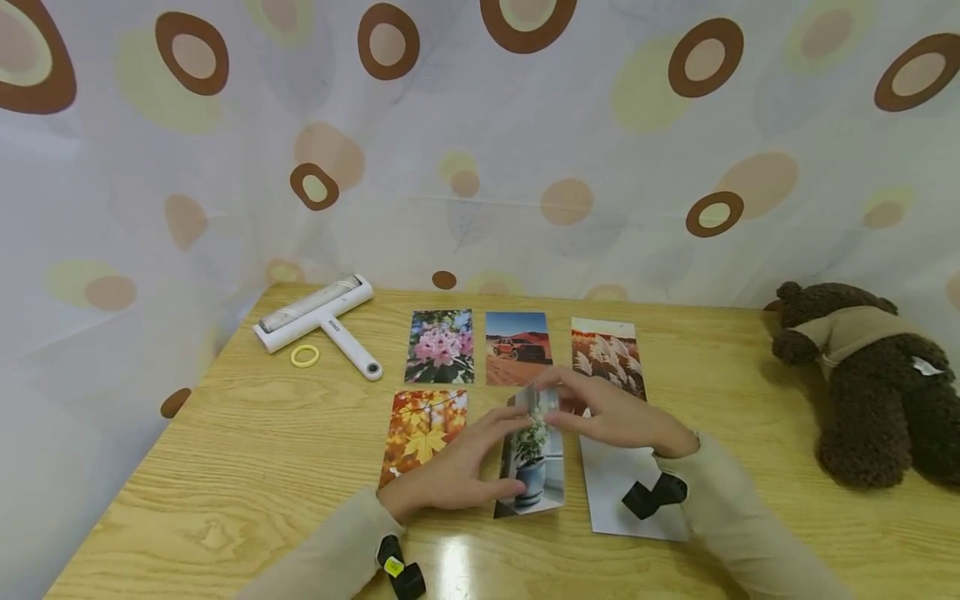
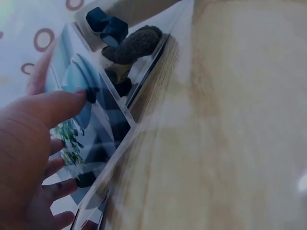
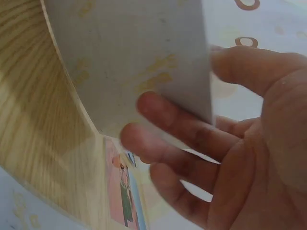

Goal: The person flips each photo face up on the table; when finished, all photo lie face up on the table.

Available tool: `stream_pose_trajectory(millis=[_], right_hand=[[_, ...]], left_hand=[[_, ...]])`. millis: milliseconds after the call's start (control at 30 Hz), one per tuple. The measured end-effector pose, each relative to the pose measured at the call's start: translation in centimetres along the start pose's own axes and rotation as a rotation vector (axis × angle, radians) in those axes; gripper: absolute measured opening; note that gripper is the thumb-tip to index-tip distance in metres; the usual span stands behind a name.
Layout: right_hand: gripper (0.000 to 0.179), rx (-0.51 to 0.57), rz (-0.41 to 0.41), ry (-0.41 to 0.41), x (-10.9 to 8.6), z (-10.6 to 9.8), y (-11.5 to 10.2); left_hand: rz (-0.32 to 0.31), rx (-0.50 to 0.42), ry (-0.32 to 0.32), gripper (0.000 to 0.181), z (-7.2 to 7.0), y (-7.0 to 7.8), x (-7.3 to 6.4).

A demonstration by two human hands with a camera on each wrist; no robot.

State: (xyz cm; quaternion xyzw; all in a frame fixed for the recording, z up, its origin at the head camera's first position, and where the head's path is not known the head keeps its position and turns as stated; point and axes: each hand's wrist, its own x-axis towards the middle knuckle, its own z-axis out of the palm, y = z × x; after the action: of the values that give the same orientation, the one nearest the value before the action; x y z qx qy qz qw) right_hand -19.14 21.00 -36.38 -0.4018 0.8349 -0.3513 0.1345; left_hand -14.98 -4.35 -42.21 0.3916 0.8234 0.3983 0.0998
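A photo card of a plant in a blue pot (image 1: 532, 467) stands tilted up from the wooden table between both hands. My left hand (image 1: 465, 467) holds its left side, thumb on the picture face (image 2: 103, 129). At the upper right edge, my right hand (image 1: 611, 412) pinches the card, fingers against its pale back (image 3: 129, 38) in the right wrist view. Beside the left hand lies a maple leaf card (image 1: 423, 425), partly covered. Above are a pink flower card (image 1: 439, 346), a red truck card (image 1: 517, 348) and a reed card (image 1: 603, 354).
A white sheet (image 1: 622, 492) lies under the right wrist. At the back left are a white T-shaped roller tool (image 1: 322, 321) and a yellow ring (image 1: 304, 357). A brown teddy bear (image 1: 870, 375) lies at the right. A patterned curtain (image 1: 480, 242) hangs behind the table.
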Motion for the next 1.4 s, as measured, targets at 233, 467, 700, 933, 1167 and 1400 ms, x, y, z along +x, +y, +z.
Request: stream_pose_trajectory(millis=[233,467,700,933,1167,1400], right_hand=[[0.045,-0.026,0.078,-0.073,-0.3,-0.5,0.2],[0.049,-0.027,0.103,-0.11,0.1,0.1,1.7],[0.05,-0.056,0.131,-0.061,1.0,1.5,3.0],[0.049,-0.068,0.174,-0.062,0.9,1.9,3.5],[0.05,-0.066,0.194,-0.059,0.9,2.0,3.5],[0.047,-0.137,0.193,-0.064,0.8,2.3,3.2]], left_hand=[[-0.006,0.127,-0.008,0.067,-0.2,-0.1,-0.1],[-0.029,0.214,-0.023,0.057,-0.7,-0.5,-0.3],[-0.072,0.281,-0.035,0.054,-1.3,-0.9,-0.5],[-0.076,0.259,-0.05,0.053,-1.3,-1.2,-0.4],[-0.073,0.262,-0.054,0.053,-1.2,-1.3,-0.3],[-0.07,0.273,-0.055,0.053,-1.1,-1.3,-0.4]])
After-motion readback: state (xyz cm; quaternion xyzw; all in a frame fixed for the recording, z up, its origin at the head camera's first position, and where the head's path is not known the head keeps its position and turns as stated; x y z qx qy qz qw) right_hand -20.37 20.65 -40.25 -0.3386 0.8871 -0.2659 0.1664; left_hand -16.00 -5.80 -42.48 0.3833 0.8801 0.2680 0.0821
